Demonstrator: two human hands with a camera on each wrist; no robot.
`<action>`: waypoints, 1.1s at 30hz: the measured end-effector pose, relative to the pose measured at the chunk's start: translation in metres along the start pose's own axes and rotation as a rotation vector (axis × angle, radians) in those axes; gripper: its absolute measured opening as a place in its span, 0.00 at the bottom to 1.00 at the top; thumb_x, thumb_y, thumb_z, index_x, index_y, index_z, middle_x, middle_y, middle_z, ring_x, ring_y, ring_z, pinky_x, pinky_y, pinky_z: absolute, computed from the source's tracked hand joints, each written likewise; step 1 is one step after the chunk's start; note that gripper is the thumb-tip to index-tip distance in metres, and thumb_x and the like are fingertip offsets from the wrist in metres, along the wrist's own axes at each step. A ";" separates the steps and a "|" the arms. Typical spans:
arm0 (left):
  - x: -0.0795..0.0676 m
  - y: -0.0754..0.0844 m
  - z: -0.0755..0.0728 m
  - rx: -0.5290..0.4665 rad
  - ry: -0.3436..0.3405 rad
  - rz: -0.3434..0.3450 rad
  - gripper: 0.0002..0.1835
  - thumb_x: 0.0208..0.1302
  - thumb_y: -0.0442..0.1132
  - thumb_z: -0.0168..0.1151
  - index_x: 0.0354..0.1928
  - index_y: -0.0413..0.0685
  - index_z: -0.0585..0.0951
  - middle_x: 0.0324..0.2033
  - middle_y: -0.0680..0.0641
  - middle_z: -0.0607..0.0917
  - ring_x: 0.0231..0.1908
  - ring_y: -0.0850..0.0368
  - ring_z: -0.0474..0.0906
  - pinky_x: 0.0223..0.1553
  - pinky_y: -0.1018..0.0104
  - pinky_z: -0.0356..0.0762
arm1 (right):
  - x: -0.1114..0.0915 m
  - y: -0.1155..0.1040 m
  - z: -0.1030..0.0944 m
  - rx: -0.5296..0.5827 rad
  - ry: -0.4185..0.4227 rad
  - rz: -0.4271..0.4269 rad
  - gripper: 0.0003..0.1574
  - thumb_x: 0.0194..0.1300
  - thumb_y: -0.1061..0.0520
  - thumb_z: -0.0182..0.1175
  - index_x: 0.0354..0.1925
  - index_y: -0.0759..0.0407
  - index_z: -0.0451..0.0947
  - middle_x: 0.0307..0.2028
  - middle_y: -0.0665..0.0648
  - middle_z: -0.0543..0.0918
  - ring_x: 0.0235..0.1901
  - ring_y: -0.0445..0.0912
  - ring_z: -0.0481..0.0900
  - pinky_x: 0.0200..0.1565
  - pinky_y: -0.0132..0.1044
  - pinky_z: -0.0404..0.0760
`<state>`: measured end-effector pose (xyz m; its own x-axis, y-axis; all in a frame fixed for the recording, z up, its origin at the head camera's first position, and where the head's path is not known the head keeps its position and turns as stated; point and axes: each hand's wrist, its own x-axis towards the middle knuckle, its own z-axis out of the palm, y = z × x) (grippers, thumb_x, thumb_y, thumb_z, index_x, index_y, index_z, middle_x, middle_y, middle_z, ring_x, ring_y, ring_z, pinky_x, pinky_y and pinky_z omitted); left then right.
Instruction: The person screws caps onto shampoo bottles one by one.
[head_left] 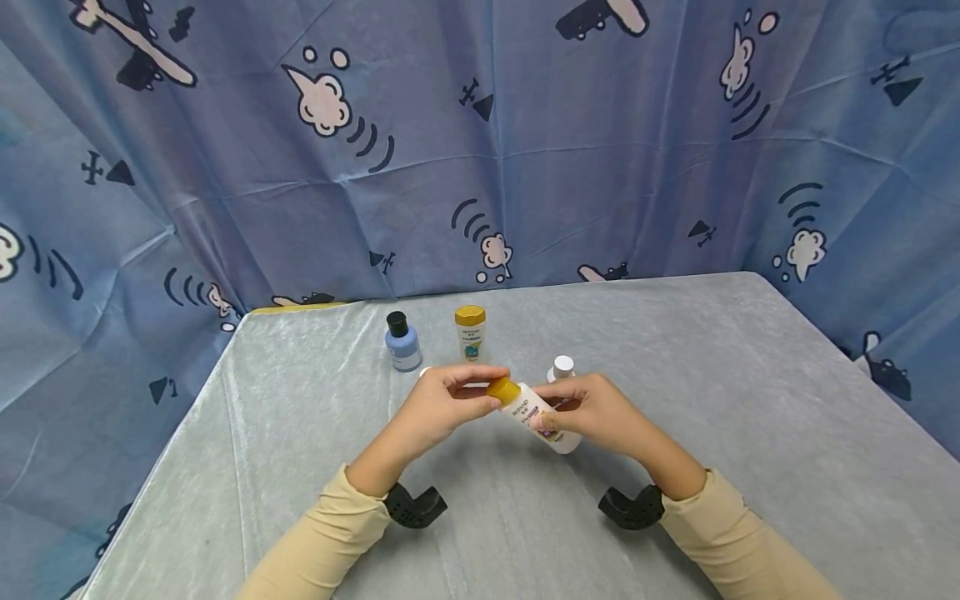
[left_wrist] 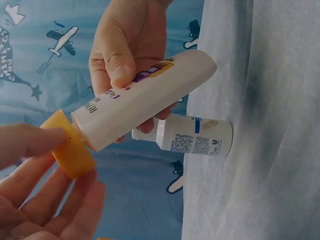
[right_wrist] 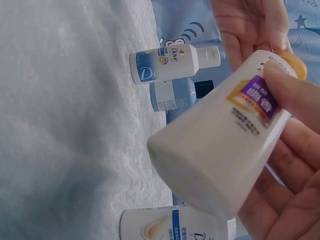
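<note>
A white shampoo bottle (head_left: 531,410) with a yellow cap (left_wrist: 70,145) is held up at a slant over the table, cap end toward the left. My right hand (head_left: 603,417) grips the body, thumb beside the purple label and fingers around the far side. With thumb and fingers, my left hand (head_left: 446,407) pinches the cap. In the left wrist view the cap sits crooked against the bottle's top, with a narrow gap along one side. The right wrist view shows the bottle's bottom facing the camera.
On the grey cloth-covered table (head_left: 712,358) stand a blue bottle with a black cap (head_left: 403,346) and another yellow-capped bottle (head_left: 471,335). A white-capped bottle (head_left: 562,366) is partly behind my right hand. A Dove bottle (right_wrist: 175,62) shows in the right wrist view. Patterned blue curtain (head_left: 420,125) hangs behind.
</note>
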<state>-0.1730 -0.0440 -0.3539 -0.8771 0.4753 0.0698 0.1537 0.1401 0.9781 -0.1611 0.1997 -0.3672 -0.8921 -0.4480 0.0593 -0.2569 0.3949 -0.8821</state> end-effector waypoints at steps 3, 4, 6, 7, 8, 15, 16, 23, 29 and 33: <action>0.000 0.001 -0.001 -0.011 -0.004 0.032 0.26 0.61 0.30 0.68 0.62 0.37 0.77 0.60 0.39 0.81 0.60 0.44 0.79 0.61 0.58 0.79 | 0.000 -0.001 0.000 -0.006 0.005 0.004 0.24 0.59 0.57 0.72 0.52 0.67 0.83 0.41 0.64 0.89 0.33 0.45 0.86 0.35 0.35 0.86; 0.000 0.001 -0.002 -0.010 -0.005 0.044 0.26 0.61 0.30 0.68 0.63 0.36 0.76 0.60 0.38 0.81 0.60 0.43 0.78 0.62 0.56 0.77 | 0.000 -0.001 0.000 -0.006 0.006 0.004 0.24 0.59 0.56 0.72 0.52 0.67 0.83 0.41 0.64 0.89 0.33 0.45 0.86 0.35 0.35 0.86; 0.000 0.001 -0.002 -0.014 -0.003 0.053 0.26 0.61 0.29 0.68 0.62 0.35 0.76 0.60 0.37 0.81 0.60 0.42 0.78 0.64 0.53 0.76 | -0.001 -0.002 -0.001 -0.008 0.009 0.012 0.24 0.59 0.56 0.72 0.52 0.67 0.83 0.41 0.65 0.89 0.33 0.45 0.86 0.34 0.36 0.86; 0.000 0.002 -0.002 -0.017 -0.005 0.048 0.26 0.61 0.29 0.68 0.62 0.35 0.77 0.59 0.36 0.81 0.60 0.42 0.78 0.63 0.54 0.77 | -0.001 -0.002 -0.001 -0.008 0.010 0.015 0.24 0.59 0.57 0.72 0.52 0.67 0.83 0.41 0.65 0.89 0.33 0.46 0.86 0.34 0.36 0.86; 0.000 0.002 -0.002 -0.020 -0.010 0.042 0.25 0.61 0.29 0.67 0.61 0.35 0.77 0.60 0.36 0.81 0.60 0.42 0.78 0.62 0.54 0.77 | -0.001 -0.003 -0.001 -0.009 0.010 0.020 0.25 0.59 0.56 0.72 0.52 0.67 0.83 0.41 0.65 0.89 0.33 0.46 0.86 0.35 0.36 0.86; 0.000 0.000 -0.001 -0.019 -0.041 0.010 0.23 0.63 0.31 0.66 0.60 0.36 0.78 0.60 0.36 0.81 0.56 0.45 0.81 0.55 0.62 0.82 | -0.001 -0.004 -0.002 0.001 -0.001 0.024 0.25 0.58 0.56 0.73 0.52 0.68 0.83 0.40 0.65 0.89 0.33 0.45 0.86 0.35 0.35 0.86; 0.000 0.000 -0.001 -0.014 -0.042 0.016 0.22 0.63 0.31 0.66 0.60 0.36 0.79 0.59 0.37 0.81 0.55 0.46 0.82 0.55 0.62 0.82 | -0.001 -0.004 -0.002 0.004 -0.006 0.024 0.25 0.58 0.56 0.73 0.52 0.68 0.83 0.40 0.65 0.89 0.33 0.44 0.86 0.35 0.35 0.86; 0.000 -0.002 -0.001 -0.004 -0.069 0.073 0.19 0.64 0.30 0.65 0.57 0.36 0.81 0.58 0.37 0.82 0.51 0.53 0.84 0.53 0.66 0.83 | -0.002 -0.005 -0.004 0.021 -0.038 0.025 0.27 0.58 0.56 0.73 0.53 0.69 0.82 0.38 0.65 0.89 0.31 0.42 0.86 0.35 0.35 0.86; -0.001 -0.001 -0.002 -0.007 -0.105 0.116 0.19 0.65 0.29 0.63 0.58 0.34 0.80 0.58 0.36 0.81 0.51 0.55 0.83 0.53 0.67 0.82 | -0.002 -0.004 -0.004 0.029 -0.047 0.017 0.26 0.58 0.57 0.72 0.53 0.70 0.82 0.39 0.65 0.89 0.31 0.40 0.86 0.35 0.35 0.86; -0.001 0.001 -0.003 -0.013 -0.078 0.081 0.25 0.63 0.30 0.66 0.63 0.37 0.76 0.62 0.38 0.79 0.59 0.48 0.80 0.61 0.59 0.78 | -0.001 -0.004 -0.003 0.017 -0.033 0.027 0.26 0.59 0.57 0.72 0.53 0.69 0.82 0.40 0.66 0.89 0.33 0.41 0.86 0.37 0.35 0.86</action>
<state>-0.1732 -0.0469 -0.3523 -0.8239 0.5507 0.1341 0.2168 0.0876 0.9723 -0.1604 0.2014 -0.3623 -0.8856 -0.4639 0.0201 -0.2263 0.3933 -0.8911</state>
